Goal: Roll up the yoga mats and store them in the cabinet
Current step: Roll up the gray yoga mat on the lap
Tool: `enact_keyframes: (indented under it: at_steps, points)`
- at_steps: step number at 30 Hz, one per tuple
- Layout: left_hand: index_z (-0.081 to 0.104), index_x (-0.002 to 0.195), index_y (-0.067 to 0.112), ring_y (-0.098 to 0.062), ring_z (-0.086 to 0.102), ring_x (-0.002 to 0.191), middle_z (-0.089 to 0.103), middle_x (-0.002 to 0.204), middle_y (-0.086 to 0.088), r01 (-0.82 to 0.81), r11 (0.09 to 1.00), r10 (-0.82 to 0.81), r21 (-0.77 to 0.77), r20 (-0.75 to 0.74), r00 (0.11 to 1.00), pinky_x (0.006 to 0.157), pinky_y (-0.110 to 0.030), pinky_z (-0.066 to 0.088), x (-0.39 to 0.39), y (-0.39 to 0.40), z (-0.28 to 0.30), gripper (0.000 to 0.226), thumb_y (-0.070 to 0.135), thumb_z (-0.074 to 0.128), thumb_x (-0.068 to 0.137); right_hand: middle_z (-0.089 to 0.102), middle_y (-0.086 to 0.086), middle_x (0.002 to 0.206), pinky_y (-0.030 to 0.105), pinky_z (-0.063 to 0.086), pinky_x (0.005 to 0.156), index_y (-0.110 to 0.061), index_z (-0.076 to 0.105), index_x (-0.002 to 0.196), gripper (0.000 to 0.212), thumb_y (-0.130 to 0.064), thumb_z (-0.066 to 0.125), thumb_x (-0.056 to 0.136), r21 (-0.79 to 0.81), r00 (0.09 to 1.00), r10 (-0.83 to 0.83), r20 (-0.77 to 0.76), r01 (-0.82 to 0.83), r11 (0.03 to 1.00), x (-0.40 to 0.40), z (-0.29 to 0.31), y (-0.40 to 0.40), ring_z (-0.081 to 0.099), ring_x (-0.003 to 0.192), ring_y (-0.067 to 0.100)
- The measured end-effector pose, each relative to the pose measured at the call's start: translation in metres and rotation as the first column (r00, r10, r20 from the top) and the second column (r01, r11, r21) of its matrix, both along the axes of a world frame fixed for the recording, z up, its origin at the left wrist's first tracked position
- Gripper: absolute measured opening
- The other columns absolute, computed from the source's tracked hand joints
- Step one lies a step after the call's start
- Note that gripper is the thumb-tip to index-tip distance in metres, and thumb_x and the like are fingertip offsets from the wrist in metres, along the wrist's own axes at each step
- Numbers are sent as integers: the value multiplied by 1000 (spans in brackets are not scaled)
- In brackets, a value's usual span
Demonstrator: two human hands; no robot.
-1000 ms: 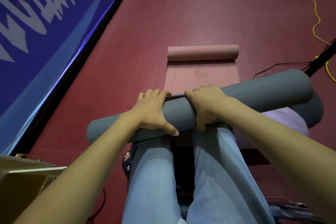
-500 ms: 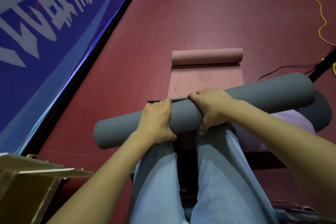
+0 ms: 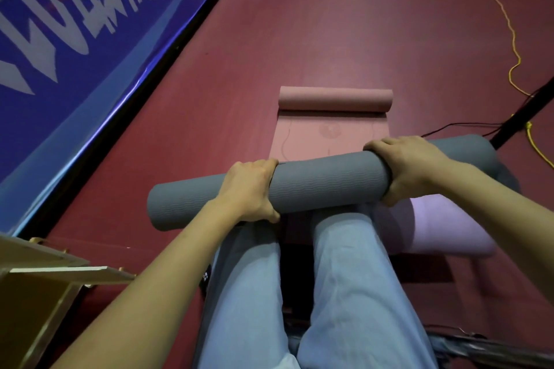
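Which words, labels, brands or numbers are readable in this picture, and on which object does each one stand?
Blue banner: large white characters, cut off by the frame and blurred; not readable.
Pink mat: a faint round emblem and thin lines, no legible text.
Dark object beside the left leg: tiny white marks, too small to read.
Grey rolled mat: no text visible.

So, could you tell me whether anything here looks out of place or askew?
Mainly the pink yoga mat on the red floor: only its far end is rolled, the rest lies flat. The rolled grey yoga mat, held by the left hand and right hand, looks evenly wound.
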State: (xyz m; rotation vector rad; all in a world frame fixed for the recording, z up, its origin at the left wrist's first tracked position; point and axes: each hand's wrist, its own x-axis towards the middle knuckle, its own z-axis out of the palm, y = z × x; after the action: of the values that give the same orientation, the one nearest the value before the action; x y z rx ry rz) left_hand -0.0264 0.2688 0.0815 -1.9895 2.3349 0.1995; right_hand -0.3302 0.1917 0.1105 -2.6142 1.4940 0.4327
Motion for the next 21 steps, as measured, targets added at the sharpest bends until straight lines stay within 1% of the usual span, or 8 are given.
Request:
enact_keyframes:
  at_steps: [3, 6, 9, 11, 13, 16, 19, 21]
  points:
    - [51, 131, 28, -23, 66, 103, 68, 118, 8, 24, 1000, -24, 10, 4, 1000, 82, -37, 46, 5, 6, 7, 96, 63, 85, 48, 64, -9, 114, 30, 34, 73, -37, 50, 124, 99, -68, 74, 34, -35, 1000, 21, 21, -20, 999, -2, 3, 7, 61, 99, 22]
    - [52, 127, 31, -21, 66, 99, 68, 113, 12, 44, 999, -44, 29, 16, 999, 75, -34, 44, 9, 11, 14, 93, 66, 84, 46, 64, -12, 105, 29, 32, 68, -37, 51, 122, 94, -67, 74, 35, -52, 999, 29, 25, -28, 998, -2, 10, 19, 60, 92, 21]
    - [53, 123, 33, -19, 64, 93, 67, 105, 14, 70, 996, -72, 53, 26, 997, 70, -35, 45, 12, 19, 20, 91, 69, 82, 44, 51, -13, 87, 30, 33, 65, -37, 51, 121, 93, -68, 75, 36, -41, 1000, 25, -11, -25, 999, -3, 22, 33, 50, 78, 19]
    - [53, 120, 35, -18, 64, 91, 66, 102, 15, 94, 992, -97, 81, 31, 995, 69, -35, 46, 12, 24, 23, 90, 72, 80, 42, 53, -10, 86, 30, 37, 65, -38, 51, 120, 95, -72, 71, 33, -23, 999, 21, -41, -22, 999, -4, 26, 41, 54, 79, 21]
    - [54, 119, 36, -17, 65, 87, 68, 99, 15, 116, 986, -122, 116, 46, 991, 68, -35, 47, 11, 27, 27, 90, 74, 79, 41, 57, -8, 90, 30, 38, 65, -39, 50, 121, 100, -74, 71, 30, 15, 998, 16, -63, -15, 1000, -5, 29, 47, 59, 84, 22]
    - [55, 111, 35, -18, 63, 81, 67, 91, 13, 137, 976, -150, 172, 68, 986, 64, -34, 43, 8, 34, 33, 87, 76, 79, 39, 58, -10, 94, 30, 42, 67, -41, 50, 124, 105, -75, 73, 27, 103, 998, 6, -70, 1, 995, -6, 35, 52, 60, 87, 18]
    - [56, 112, 34, -19, 62, 84, 67, 91, 11, 152, 957, -174, 246, 72, 982, 70, -36, 49, 7, 39, 37, 90, 79, 79, 37, 58, -14, 93, 29, 47, 71, -42, 50, 120, 102, -75, 74, 27, 183, 998, -1, -68, 13, 983, -6, 40, 60, 59, 86, 12]
    - [58, 113, 35, -19, 64, 86, 68, 93, 11, 163, 945, -191, 285, 74, 979, 74, -37, 53, 6, 41, 40, 93, 81, 78, 35, 60, -16, 94, 30, 51, 76, -43, 50, 115, 98, -76, 75, 26, 240, 999, -15, -47, 25, 970, -8, 41, 66, 60, 86, 8]
